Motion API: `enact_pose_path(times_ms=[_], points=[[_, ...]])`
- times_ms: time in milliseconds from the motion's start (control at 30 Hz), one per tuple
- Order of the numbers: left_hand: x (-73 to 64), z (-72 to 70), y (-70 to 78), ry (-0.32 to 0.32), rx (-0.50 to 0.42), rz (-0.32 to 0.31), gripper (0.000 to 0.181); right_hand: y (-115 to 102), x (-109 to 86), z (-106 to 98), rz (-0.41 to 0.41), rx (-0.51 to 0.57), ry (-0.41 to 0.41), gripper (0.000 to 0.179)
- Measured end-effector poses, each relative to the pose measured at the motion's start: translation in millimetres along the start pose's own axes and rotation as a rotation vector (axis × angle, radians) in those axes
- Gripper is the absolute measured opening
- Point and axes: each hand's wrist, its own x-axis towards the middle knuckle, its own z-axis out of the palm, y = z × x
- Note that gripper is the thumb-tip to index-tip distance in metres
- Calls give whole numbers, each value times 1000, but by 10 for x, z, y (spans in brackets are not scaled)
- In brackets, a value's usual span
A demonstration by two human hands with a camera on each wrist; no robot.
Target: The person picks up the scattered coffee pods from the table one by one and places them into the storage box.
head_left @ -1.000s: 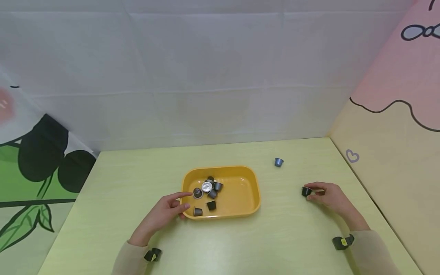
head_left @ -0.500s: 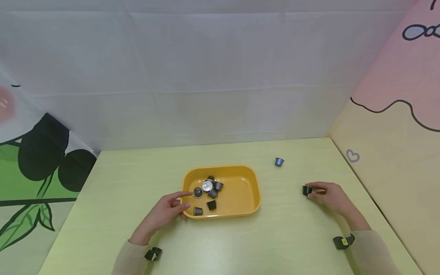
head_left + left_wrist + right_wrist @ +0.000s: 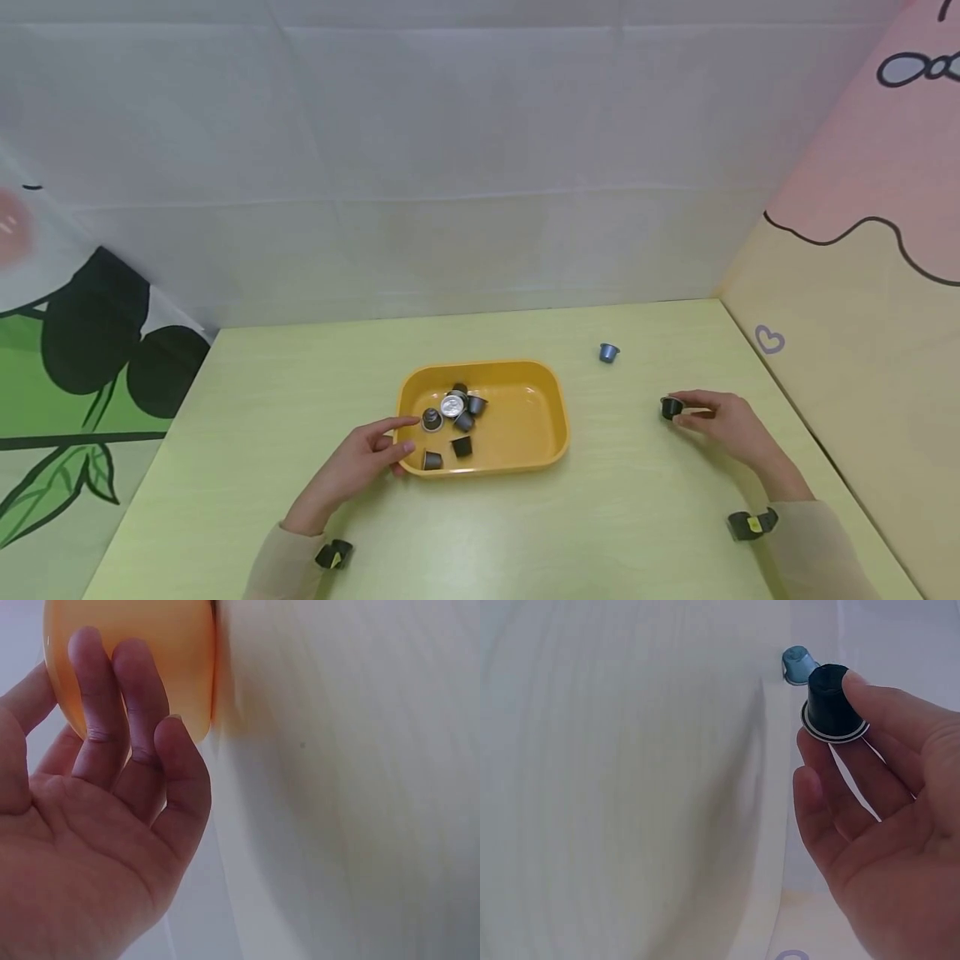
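My right hand point(image 3: 723, 423) pinches a black coffee capsule point(image 3: 829, 705) between thumb and fingertips, its silver-edged rim facing the fingers in the right wrist view. Beyond it lies a blue coffee capsule point(image 3: 609, 352), right of the yellow tray point(image 3: 528, 425). At the tray's left end is my left hand point(image 3: 365, 458), with index finger and thumb over the rim. In the left wrist view, bent fingers point(image 3: 142, 697) lie against the tray's outer wall. Several dark and grey capsules point(image 3: 463, 422) sit in the tray's left half, one showing its silver lid point(image 3: 452, 407).
The pale yellow-green table point(image 3: 300, 375) ends at a white cloth backdrop point(image 3: 450, 167). A printed panel point(image 3: 855, 350) borders its right side, and another panel with a dark leaf print point(image 3: 97, 325) stands at the left.
My right hand has shifted slightly up in the head view with the black coffee capsule, whose tilt has changed a little. The left hand and tray have stayed put.
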Motion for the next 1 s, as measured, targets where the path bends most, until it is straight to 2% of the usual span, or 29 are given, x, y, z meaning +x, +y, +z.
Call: enact_pose_path(times_ms=[167, 367, 767, 1000], points=[[-8, -9, -3, -10, 1, 3, 49, -70, 6, 10, -19, 41, -3, 41], [-28, -9, 21, -10, -4, 4, 52, -253, 15, 16, -46, 72, -18, 41], [3, -5, -11, -7, 11, 4, 53, -563, 24, 91, -114, 265, -65, 39], [-4, -11, -11, -4, 13, 3, 53, -733, 81, 175, -164, 249, -72, 36]])
